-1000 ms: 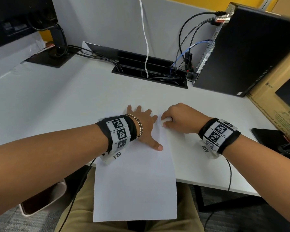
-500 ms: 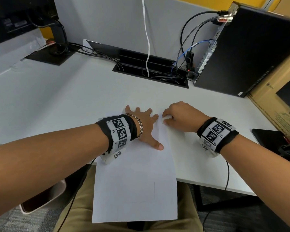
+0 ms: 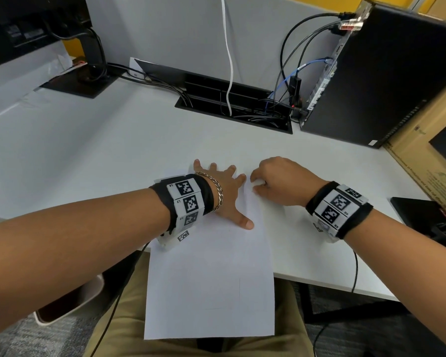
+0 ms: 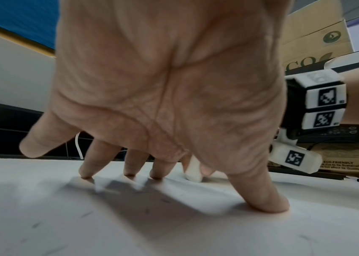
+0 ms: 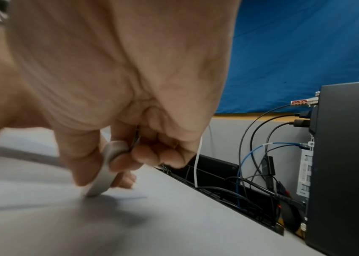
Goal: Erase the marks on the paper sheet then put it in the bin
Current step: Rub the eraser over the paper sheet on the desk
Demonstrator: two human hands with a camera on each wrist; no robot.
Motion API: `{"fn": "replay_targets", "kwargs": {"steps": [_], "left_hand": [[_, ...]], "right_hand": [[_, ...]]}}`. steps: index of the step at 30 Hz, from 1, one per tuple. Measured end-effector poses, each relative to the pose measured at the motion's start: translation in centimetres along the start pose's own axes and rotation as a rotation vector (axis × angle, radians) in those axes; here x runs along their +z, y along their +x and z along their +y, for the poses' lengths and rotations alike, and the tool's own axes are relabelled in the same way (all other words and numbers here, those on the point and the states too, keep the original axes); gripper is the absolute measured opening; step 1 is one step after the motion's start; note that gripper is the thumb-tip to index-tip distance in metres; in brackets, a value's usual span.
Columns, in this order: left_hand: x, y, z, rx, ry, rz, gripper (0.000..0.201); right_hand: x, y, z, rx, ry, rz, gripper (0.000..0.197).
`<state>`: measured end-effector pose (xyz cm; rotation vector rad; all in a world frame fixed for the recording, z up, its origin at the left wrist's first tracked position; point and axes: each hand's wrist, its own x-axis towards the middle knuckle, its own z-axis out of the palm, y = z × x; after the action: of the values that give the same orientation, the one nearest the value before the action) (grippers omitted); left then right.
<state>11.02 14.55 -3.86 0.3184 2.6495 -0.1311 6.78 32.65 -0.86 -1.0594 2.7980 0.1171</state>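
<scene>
A white paper sheet lies on the desk, its near half hanging over the front edge above my lap. My left hand presses flat on the sheet's far left part, fingers spread, thumb down on the paper. My right hand sits at the sheet's far right corner and pinches a white eraser between thumb and fingers, its tip touching the paper. The same eraser shows beyond my left palm. Small eraser crumbs dot the paper. A faint pencil line remains on the near half.
A black computer tower with cables stands at the back right, beside a cable tray opening. A monitor base sits back left. A cardboard box is at the right, and a white bin stands on the floor left.
The right hand with the eraser has shifted slightly on the sheet's far right corner; the left hand stays pressed in place.
</scene>
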Motion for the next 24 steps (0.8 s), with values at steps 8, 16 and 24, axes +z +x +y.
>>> {"fn": "replay_targets", "kwargs": {"steps": [8, 16, 24], "left_hand": [[0.0, 0.0, 0.0, -0.004, -0.005, -0.005, 0.140], [0.0, -0.3, 0.0, -0.026, -0.017, -0.035, 0.139], [0.2, -0.4, -0.4, 0.000, -0.042, -0.030, 0.140]], "right_hand": [[0.0, -1.2, -0.1, -0.022, 0.067, -0.079, 0.026], [0.4, -0.6, -0.5, 0.093, 0.106, -0.016, 0.028], [0.3, -5.5, -0.4, 0.218, 0.208, 0.123, 0.018]]}}
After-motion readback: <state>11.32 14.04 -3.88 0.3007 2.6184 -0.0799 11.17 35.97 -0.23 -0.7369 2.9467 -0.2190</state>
